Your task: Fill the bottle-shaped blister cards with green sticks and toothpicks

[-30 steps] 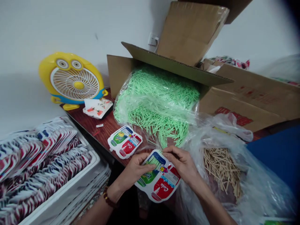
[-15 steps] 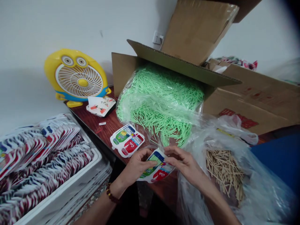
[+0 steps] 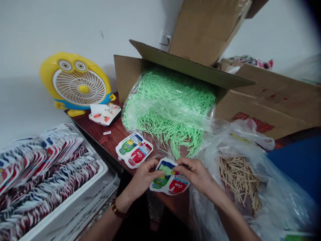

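My left hand pinches the left edge of a printed packet, its thumb lying on the front. The packet has a white border, a green Sprite picture and a red Cola picture. Light green sticks show in its upper left part. My right hand is closed on the packet's upper right edge, with the thumb and fingers at the top. A second packet of the same print lies flat on the dark wooden table, just beyond my left hand.
Green sticks spill from a plastic bag in an open cardboard box. Brown sticks lie in clear plastic at right. A white crate of packets stands at left. A yellow fan and a tissue pack sit behind.
The held packet has turned to show more of its front. My right fingers have shifted slightly along its top edge. The whole view has moved a little.
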{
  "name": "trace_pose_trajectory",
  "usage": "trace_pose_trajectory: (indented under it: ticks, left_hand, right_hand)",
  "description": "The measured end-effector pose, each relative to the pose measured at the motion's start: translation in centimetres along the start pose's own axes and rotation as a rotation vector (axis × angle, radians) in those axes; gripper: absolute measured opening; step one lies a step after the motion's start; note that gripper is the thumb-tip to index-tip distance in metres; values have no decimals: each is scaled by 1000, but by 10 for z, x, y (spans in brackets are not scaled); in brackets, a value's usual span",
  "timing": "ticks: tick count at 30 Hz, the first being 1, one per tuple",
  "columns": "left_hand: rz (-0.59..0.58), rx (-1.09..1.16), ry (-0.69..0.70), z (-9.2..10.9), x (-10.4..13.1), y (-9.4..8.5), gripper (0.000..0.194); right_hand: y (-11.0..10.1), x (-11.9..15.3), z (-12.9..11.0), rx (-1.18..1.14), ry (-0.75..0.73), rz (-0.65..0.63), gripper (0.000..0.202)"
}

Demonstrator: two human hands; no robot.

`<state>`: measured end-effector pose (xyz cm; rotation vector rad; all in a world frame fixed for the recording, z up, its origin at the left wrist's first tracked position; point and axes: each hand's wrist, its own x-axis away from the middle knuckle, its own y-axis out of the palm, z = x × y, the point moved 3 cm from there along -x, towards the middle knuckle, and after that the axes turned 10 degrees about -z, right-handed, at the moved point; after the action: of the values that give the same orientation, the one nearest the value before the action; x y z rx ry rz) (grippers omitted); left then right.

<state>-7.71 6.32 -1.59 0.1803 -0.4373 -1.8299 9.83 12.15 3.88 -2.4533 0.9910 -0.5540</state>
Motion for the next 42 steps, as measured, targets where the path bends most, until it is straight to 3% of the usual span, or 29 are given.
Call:
trace_pose_trajectory:
  ticks: [3,7,13,22,28,32,37,42]
  left_hand:
    - [-2,-39,3,1,1,0,14]
    - [-4,-11,-10,2,3,4,15]
    - [-2,16,-28,1,5,4,15]
    - [17,28,-66,-4,6,3,15]
    - [17,38,-56,-8,7,3,17]
    - [40,32,-66,-8,7,1,17]
    - [67,33,-82,-7,6,0,16]
    - [-69,144,-157,-8,7,5,31]
  right_hand:
    - [-1,1,-4,-20,-56,41,10]
    - [0,1,-16,-11,-164,87,29]
    - [2,-3,-31,96,-307,61,15]
    - [9,-6,-26,73,-293,-16,17]
    - [13,-13,-17,15,-252,-140,19]
    - [5,-13,-11,7,-150,-95,16]
    - [9,-11,-4,-31,-52,-180,24]
    - [12,-11,1,-74,-24,-93,22]
